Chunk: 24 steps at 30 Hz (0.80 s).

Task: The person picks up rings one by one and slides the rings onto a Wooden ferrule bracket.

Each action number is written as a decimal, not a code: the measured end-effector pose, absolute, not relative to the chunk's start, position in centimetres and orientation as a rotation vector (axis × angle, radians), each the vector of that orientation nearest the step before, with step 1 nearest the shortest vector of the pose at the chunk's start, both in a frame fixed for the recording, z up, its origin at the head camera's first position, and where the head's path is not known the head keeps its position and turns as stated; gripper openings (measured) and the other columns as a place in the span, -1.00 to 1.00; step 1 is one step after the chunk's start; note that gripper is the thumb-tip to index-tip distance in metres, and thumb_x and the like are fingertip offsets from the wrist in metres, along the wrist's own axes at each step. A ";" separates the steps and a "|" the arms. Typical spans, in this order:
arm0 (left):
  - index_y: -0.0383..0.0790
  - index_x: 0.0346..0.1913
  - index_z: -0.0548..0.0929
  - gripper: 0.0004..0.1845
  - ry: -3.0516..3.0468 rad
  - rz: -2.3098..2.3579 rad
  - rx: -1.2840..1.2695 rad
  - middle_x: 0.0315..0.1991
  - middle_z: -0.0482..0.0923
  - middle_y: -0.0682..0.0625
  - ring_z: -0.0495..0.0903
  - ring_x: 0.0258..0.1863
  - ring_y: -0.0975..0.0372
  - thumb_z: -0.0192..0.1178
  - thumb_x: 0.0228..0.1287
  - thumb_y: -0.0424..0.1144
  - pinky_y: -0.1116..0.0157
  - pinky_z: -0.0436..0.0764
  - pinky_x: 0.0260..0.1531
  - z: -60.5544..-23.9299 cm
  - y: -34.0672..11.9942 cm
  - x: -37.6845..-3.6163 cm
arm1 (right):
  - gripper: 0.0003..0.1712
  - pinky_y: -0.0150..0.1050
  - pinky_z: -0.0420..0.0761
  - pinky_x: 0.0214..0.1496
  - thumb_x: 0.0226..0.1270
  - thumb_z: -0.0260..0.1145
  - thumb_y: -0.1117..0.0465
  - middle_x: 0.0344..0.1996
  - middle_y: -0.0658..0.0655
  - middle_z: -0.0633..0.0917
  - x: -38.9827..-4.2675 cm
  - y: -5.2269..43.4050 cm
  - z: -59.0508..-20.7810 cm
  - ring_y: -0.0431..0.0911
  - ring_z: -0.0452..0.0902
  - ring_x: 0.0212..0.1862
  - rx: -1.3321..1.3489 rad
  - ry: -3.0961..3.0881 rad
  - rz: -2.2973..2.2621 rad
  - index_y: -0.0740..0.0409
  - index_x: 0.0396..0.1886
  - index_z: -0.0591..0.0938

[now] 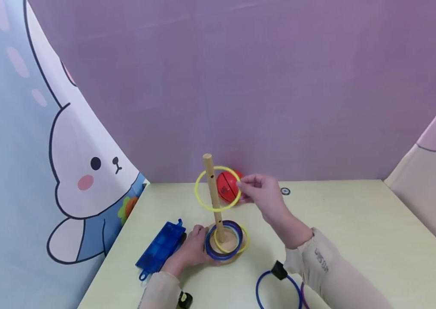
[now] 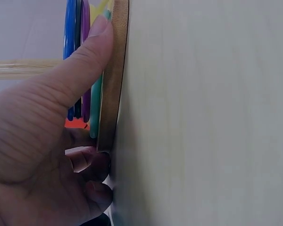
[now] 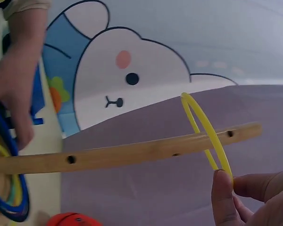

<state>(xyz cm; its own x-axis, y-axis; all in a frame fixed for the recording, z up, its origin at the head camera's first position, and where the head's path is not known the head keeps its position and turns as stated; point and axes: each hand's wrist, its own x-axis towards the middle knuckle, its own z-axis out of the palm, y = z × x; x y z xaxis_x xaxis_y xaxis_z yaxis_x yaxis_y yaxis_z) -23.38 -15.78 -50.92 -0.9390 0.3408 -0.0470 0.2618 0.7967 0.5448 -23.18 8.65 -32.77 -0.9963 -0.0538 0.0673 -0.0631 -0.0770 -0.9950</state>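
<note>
A: Yellow ring (image 1: 218,189) up in the air, already round the wooden peg (image 1: 214,195), near its top. Pinched at its rim by the fingertips (image 3: 224,188) of the right hand (image 1: 262,193), thumb and finger closed on the thin plastic.

B: And the peg itself?

A: Upright on a round wooden base (image 1: 223,253), below and nearer than the right hand. Stacked on that base: a blue ring (image 1: 208,251) and another yellow ring (image 1: 243,244), with more colours seen edge-on from the left wrist, purple and green among them.

B: Left hand?

A: Left hand (image 1: 195,249) down at the base's left edge, thumb (image 2: 85,61) pressed flat against the stacked rings and the rim, remaining fingers curled under beside the base on the bench (image 1: 357,223).

B: Anything else close by?

A: Blue tray (image 1: 161,249) lying flat just left of the left hand. Red ball (image 1: 226,186) behind the peg, just beyond the right hand's fingers. Loose blue ring (image 1: 277,292) on the bench under the right forearm, a purple one partly hidden beside it. Rabbit-print curtain (image 1: 83,171) far left, purple backdrop (image 1: 260,86) behind.
</note>
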 end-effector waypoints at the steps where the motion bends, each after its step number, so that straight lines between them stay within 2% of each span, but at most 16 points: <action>1: -0.37 0.40 0.26 0.24 2.844 0.832 0.486 0.19 0.26 -0.15 0.33 0.17 -0.02 0.54 -0.29 0.30 -0.05 0.46 0.14 -51.0 -15.8 -23.4 | -0.79 -0.21 0.70 -0.33 0.27 0.34 0.40 -0.42 0.21 0.68 -23.3 8.6 -34.1 -0.11 0.61 -0.52 0.104 -2.160 2.292 0.46 -0.15 0.61; 6: -0.37 0.36 0.29 0.22 2.856 0.852 0.504 0.15 0.27 -0.14 0.35 0.14 -0.02 0.56 -0.32 0.29 -0.02 0.45 0.14 -51.3 -15.9 -23.5 | -0.86 -0.24 0.68 -0.41 0.26 0.33 0.44 -0.43 0.28 0.67 -23.7 8.1 -40.6 -0.13 0.59 -0.57 -0.020 -2.298 2.242 0.45 -0.22 0.62; 11: -0.36 0.33 0.33 0.17 2.855 0.869 0.520 0.14 0.27 -0.13 0.35 0.12 -0.01 0.57 -0.33 0.26 -0.02 0.45 0.14 -51.1 -15.9 -23.6 | -0.87 -0.22 0.68 -0.44 0.26 0.32 0.45 -0.41 0.35 0.68 -23.6 8.0 -44.9 -0.13 0.58 -0.60 -0.056 -2.370 2.212 0.47 -0.24 0.62; 17: -0.32 0.41 0.27 0.22 2.831 0.858 0.495 0.14 0.27 -0.10 0.34 0.14 0.01 0.55 -0.30 0.28 -0.03 0.45 0.15 -50.8 -15.6 -23.4 | -0.87 -0.14 0.69 -0.41 0.23 0.33 0.45 -0.44 0.31 0.68 -23.2 8.9 -46.9 -0.02 0.63 -0.55 -0.041 -2.387 2.139 0.46 -0.25 0.62; 24: -0.29 0.39 0.30 0.20 2.846 0.860 0.482 0.13 0.27 -0.06 0.34 0.14 0.04 0.55 -0.32 0.29 -0.01 0.45 0.15 -51.0 -15.4 -23.6 | -0.85 -0.19 0.69 -0.42 0.24 0.31 0.46 -0.43 0.28 0.67 -21.5 12.5 -46.9 -0.02 0.64 -0.52 -0.076 -2.362 2.131 0.48 -0.22 0.61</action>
<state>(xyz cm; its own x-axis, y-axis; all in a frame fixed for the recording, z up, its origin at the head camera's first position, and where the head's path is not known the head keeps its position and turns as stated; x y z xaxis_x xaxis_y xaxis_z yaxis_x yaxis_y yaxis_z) -23.57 -15.40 -51.01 -0.9406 0.3381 -0.0313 0.2642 0.7865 0.5582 -21.53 12.49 -46.85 -0.9980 0.0081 -0.0621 0.0626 0.1022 -0.9928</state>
